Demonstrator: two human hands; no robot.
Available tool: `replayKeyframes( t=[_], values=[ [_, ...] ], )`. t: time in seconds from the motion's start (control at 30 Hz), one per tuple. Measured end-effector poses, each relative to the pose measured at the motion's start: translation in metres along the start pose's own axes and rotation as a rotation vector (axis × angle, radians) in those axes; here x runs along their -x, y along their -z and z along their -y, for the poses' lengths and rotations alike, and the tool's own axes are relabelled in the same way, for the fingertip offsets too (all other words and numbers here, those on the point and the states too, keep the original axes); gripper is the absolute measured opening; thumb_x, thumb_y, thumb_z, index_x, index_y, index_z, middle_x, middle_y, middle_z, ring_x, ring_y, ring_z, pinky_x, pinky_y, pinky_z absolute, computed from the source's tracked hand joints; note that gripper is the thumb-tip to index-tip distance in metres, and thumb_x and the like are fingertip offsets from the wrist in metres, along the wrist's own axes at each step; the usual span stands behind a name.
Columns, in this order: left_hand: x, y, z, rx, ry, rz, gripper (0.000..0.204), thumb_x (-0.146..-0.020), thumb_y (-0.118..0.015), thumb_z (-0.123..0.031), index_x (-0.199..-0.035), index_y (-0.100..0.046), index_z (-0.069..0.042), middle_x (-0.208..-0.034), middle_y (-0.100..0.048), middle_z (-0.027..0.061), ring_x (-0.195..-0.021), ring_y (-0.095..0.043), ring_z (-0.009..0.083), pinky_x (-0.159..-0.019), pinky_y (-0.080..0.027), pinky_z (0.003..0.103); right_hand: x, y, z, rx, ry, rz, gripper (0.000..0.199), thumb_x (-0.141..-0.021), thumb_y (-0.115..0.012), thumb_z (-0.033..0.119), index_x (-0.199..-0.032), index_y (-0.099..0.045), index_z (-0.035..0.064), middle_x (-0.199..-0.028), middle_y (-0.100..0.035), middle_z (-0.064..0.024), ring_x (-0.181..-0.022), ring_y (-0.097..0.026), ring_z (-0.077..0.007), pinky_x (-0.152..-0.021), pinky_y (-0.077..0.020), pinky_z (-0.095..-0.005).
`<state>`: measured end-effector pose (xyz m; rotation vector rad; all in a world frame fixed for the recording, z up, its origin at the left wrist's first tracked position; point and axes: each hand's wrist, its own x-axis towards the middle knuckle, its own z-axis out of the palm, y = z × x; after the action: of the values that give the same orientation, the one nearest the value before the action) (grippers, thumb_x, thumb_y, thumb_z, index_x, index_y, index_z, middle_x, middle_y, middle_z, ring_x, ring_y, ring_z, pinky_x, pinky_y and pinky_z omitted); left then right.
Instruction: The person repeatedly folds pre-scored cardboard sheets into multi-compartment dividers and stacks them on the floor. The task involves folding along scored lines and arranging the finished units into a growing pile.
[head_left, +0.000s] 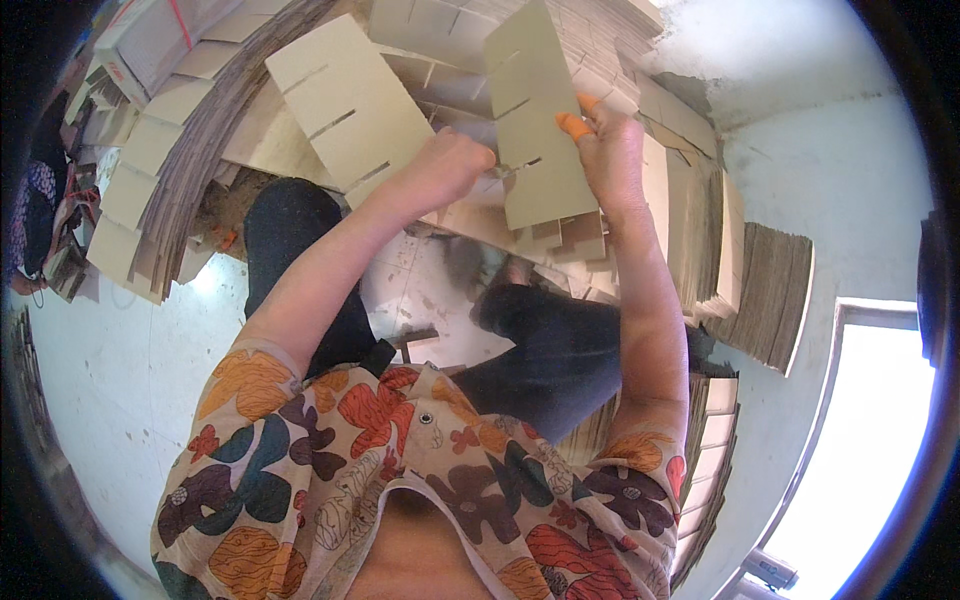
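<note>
Toward ten o'clock, a long cardboard stack (200, 140) is curving. A slotted panel (530, 130) is extending just past twelve; a second panel (365, 125) is showing around eleven. The right hand (612, 155), near one, is pinching the slotted panel's right edge. Just before twelve, the left hand (450, 168) is curling beside its left edge; whether it is gripping anything, I cannot tell. Orange covers (573, 126) are sheathing right fingertips.

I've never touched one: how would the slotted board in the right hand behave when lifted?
The slotted board is likely stiff: it looks flat, gripped at its edge by the right hand. Probably light, being thin. It may bend at its slots.
</note>
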<state>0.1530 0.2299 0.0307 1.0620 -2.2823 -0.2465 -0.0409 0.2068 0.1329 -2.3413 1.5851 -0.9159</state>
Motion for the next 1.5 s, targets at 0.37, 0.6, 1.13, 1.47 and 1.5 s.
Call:
replayKeyframes(
  t=[0.37, 0.6, 1.13, 1.47, 1.5],
  values=[
    [0.005, -0.003, 0.008, 0.009, -0.062, -0.035, 0.006, -0.069, -0.057, -0.004, -0.065, -0.054, -0.002, -0.059, -0.055, 0.0182, -0.061, -0.057, 0.0365, -0.055, -0.044, 0.045, 0.013, -0.016, 0.026, 0.036, -0.037, 0.016, 0.015, -0.079, -0.063, 0.009, -0.09, -0.061, -0.0018, -0.073, -0.06, -0.0245, -0.071, -0.06, -0.0407, -0.062, -0.0471, -0.0448],
    [-0.001, -0.001, 0.001, 0.043, 0.007, 0.046, 0.009, -0.071, -0.058, -0.01, -0.063, -0.061, -0.006, -0.06, -0.058, 0.0154, -0.062, -0.06, 0.0336, -0.063, -0.044, 0.043, 0.013, -0.052, -0.004, 0.036, 0.112, 0.077, 0.014, -0.079, -0.063, 0.009, -0.087, -0.058, -0.0019, -0.073, -0.059, -0.0254, -0.072, -0.058, -0.0428, -0.062, -0.0461, -0.0469],
    [0.003, 0.013, 0.003, -0.053, 0.087, 0.079, 0.004, -0.068, -0.064, -0.003, -0.069, -0.061, -0.002, -0.068, -0.061, 0.017, -0.069, -0.062, 0.0342, -0.068, -0.048, 0.044, 0.014, -0.08, 0.003, 0.297, 0.111, 0.382, 0.014, -0.081, -0.058, 0.013, -0.086, -0.061, 0.0011, -0.077, -0.062, -0.021, -0.077, -0.062, -0.0374, -0.066, -0.0497, -0.0456],
    [0.079, 0.095, 0.05, 0.096, 0.506, -0.866, 0.033, -0.076, -0.073, -0.011, -0.106, -0.064, -0.001, -0.096, -0.067, 0.011, -0.092, -0.063, 0.02, -0.083, -0.048, 0.03, 0.004, -0.112, 0.098, 0.153, -0.072, 0.462, 0.082, -0.075, -0.069, 0.047, -0.134, -0.037, -0.0014, -0.087, -0.066, -0.0193, -0.081, -0.065, -0.0341, -0.07, -0.0508, -0.0405],
    [0.079, 0.096, 0.048, 0.104, 0.506, -0.856, 0.032, -0.076, -0.073, -0.01, -0.106, -0.064, 0.0, -0.096, -0.067, 0.0112, -0.092, -0.063, 0.0194, -0.082, -0.048, 0.03, 0.003, -0.116, 0.095, 0.111, -0.069, 0.428, 0.081, -0.074, -0.071, 0.044, -0.133, -0.038, -0.0012, -0.089, -0.066, -0.0196, -0.082, -0.065, -0.0337, -0.071, -0.0508, -0.0389]
  ],
)
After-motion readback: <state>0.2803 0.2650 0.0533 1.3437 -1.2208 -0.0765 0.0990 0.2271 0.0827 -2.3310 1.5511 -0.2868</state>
